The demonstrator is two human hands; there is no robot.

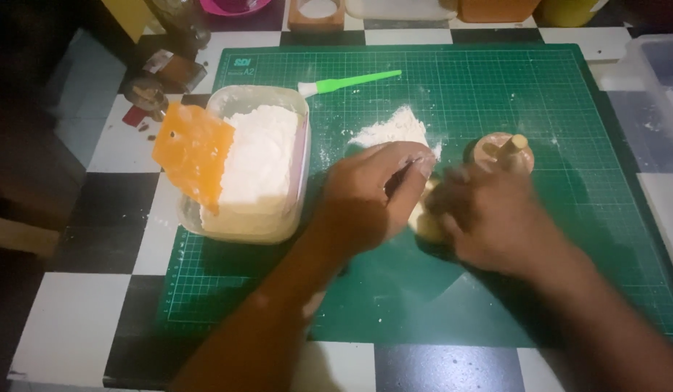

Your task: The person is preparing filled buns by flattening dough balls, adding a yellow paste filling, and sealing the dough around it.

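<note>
From the head camera, both hands meet near the middle of a green cutting mat [496, 94] that lies on a black and white checkered table [68, 327]. The left hand [373, 192] is curled, its floured fingertips [423, 163] pinched together beside a pale lump of dough [427, 225]; whether they grip a bit of the dough or only flour I cannot tell. The right hand [489, 221] is closed over the dough and over the lower part of a round wooden mold [503, 149], whose top and short handle peek out just beyond its knuckles. The dough sits between the two hands, mostly hidden, touching the right palm and just beside the left fingers. To do this step well, I judge that the right hand should hold the mold steady while the left keeps its fingertips dusted, so the dough does not stick, and presses lightly and evenly rather than squeezing. A small heap of flour [391, 132] lies on the mat just beyond the left fingertips, close enough to dip into. Farther left stands a clear plastic tub [300, 145] of white flour, with an orange scraper [191, 152] leaning over its left rim. A green-handled brush [351, 81] lies at the far side of the mat, well apart from both hands.
</note>
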